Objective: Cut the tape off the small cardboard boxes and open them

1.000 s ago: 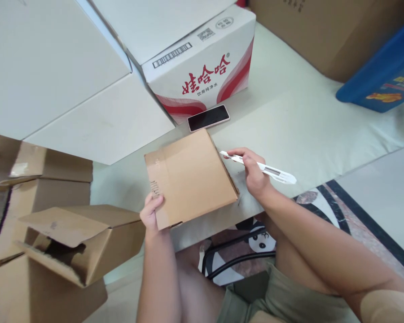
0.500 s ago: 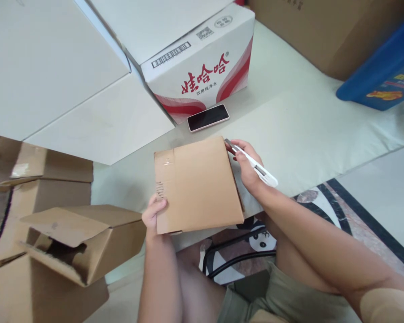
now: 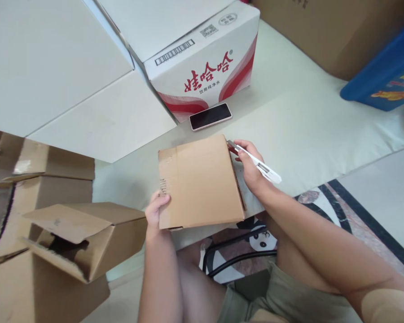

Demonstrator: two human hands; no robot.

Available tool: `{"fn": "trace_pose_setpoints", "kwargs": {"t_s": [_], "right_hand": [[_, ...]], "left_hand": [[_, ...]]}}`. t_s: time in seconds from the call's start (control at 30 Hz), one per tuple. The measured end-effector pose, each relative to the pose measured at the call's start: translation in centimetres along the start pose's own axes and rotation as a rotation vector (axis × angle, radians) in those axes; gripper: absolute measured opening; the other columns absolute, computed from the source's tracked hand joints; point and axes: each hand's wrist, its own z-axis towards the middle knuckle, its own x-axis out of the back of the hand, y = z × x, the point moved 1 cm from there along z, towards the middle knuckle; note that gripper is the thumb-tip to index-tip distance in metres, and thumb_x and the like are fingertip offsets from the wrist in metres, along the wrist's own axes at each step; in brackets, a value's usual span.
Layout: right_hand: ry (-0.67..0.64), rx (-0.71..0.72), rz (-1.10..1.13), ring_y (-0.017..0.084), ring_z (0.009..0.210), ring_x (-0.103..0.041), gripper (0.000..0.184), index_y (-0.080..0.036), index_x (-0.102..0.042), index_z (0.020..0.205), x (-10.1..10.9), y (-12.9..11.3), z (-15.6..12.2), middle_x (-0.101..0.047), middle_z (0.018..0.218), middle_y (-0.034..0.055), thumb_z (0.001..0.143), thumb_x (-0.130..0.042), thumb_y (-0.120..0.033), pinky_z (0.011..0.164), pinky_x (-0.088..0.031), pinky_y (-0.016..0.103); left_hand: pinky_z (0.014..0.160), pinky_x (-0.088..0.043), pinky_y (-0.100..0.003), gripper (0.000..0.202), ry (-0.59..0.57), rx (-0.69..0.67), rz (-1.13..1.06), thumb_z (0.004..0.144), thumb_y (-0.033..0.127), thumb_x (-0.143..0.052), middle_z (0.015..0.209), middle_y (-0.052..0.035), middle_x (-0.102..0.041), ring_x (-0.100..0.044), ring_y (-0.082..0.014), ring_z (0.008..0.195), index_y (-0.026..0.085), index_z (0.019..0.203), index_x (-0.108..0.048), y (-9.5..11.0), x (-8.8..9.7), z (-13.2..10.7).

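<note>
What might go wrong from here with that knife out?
The right grip holds the knife with its blade bared, so a slip might cut skin. The left grip holds the cardboard box near one edge, so it may swivel under pressure. The phone lies just beyond the box and might get knocked.

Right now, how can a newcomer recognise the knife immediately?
Below the red-lettered white box, the left hand holds a brown box. By its right edge, the right hand holds the knife. Its slim white handle and metal blade set it apart.
</note>
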Motion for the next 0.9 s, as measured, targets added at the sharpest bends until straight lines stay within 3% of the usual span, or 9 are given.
{"fn": "trace_pose_setpoints", "kwargs": {"t_s": [0.1,0.47,0.63,0.9], "right_hand": [[-0.003,0.017,-0.006,0.029,0.112,-0.070,0.037,-0.030,-0.067,0.113,0.0,0.0,0.1,-0.078,0.113,0.0032,0.091,-0.058,-0.058,0.099,-0.053,0.051],[-0.029,-0.042,0.073,0.027,0.107,-0.069,0.021,-0.028,-0.065,0.097,0.1,-0.4,0.1,-0.077,0.103,0.0007,0.082,-0.060,-0.042,0.098,-0.052,0.049],[-0.031,-0.015,0.061,0.024,0.095,-0.066,0.018,-0.028,-0.063,0.093,0.4,-0.6,0.1,-0.075,0.097,-0.0001,0.082,-0.059,-0.042,0.086,-0.052,0.041],[-0.034,-0.039,0.078,0.025,0.097,-0.067,0.018,-0.028,-0.060,0.090,0.3,-0.3,0.2,-0.072,0.094,0.0000,0.082,-0.057,-0.044,0.087,-0.050,0.041]], "left_hand": [[0.051,-0.057,-0.030,0.028,0.029,0.059,-0.008,0.049,0.028,-0.088,0.067,-0.0064,-0.076,-0.070,-0.0225,0.054,0.016,0.072,-0.077,0.0,0.0,-0.1],[0.050,-0.057,-0.031,0.031,-0.008,0.076,-0.012,0.048,0.028,-0.088,0.068,-0.0076,-0.077,-0.072,-0.0241,0.056,0.015,0.075,-0.078,0.3,-0.5,-0.1],[0.049,-0.056,-0.030,0.031,0.020,0.082,0.000,0.045,0.029,-0.088,0.066,-0.0069,-0.076,-0.071,-0.0231,0.056,0.015,0.071,-0.077,0.4,-0.6,-0.1],[0.049,-0.054,-0.029,0.031,0.064,0.081,0.001,0.042,0.028,-0.087,0.064,-0.0071,-0.075,-0.069,-0.0218,0.053,0.015,0.069,-0.077,0.5,-1.1,-0.2]]}}
